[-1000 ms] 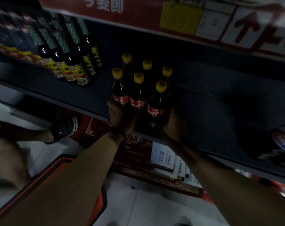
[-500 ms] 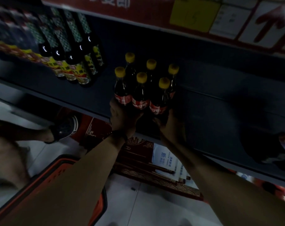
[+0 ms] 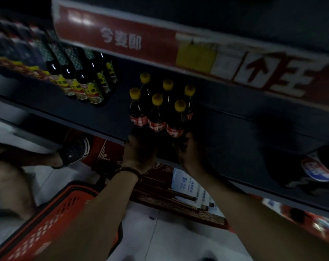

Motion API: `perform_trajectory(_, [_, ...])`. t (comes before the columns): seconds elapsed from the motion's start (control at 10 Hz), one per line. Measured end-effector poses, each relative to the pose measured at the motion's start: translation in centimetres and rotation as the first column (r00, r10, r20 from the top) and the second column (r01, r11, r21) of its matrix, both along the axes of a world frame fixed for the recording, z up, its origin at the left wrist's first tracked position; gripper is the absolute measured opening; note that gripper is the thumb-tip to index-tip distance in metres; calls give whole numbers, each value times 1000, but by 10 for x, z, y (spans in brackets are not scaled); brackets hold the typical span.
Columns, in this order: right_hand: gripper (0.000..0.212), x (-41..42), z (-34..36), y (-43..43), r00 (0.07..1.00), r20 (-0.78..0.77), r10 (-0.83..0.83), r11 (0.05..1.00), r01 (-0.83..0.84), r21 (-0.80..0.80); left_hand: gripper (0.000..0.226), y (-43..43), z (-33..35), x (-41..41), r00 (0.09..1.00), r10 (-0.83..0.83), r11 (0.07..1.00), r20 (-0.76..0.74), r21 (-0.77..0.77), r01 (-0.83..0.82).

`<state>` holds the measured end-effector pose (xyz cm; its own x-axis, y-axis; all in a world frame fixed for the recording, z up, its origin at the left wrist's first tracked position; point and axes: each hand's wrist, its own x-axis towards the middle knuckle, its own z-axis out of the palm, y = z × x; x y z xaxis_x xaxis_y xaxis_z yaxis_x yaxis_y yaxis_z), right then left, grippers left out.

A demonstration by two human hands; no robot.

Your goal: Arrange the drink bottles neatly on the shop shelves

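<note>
Dim shop shelving fills the frame, with a dark shelf (image 3: 235,129) running from the left edge down to the lower right. At centre, six yellow-capped bottles (image 3: 157,113) stand in a tight block at its front lip. The left hand (image 3: 139,152) and right hand (image 3: 188,153) clasp the block's lower corners, fingers curled round the bases. Full of dark drink, the bottles are likely fairly heavy. Their smooth plastic may slip, so a low grip on both sides looks wisest.

One wide head-worn view looks forward and down, close to the dark shelf (image 3: 235,129), horizon tilted.
</note>
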<state>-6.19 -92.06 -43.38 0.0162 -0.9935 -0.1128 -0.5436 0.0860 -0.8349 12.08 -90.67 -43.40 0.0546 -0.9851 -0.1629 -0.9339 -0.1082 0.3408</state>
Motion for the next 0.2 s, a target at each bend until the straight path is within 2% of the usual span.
perform_trajectory(0.1, [41, -6, 61, 20, 998, 43, 53, 989, -58, 133, 29, 24, 72, -15, 944, 7, 999, -329, -27, -17])
perform_trajectory(0.2, [23, -23, 113, 44, 995, 95, 42, 953, -68, 296, 37, 46, 142, -26, 908, -81, 993, -412, 47, 109])
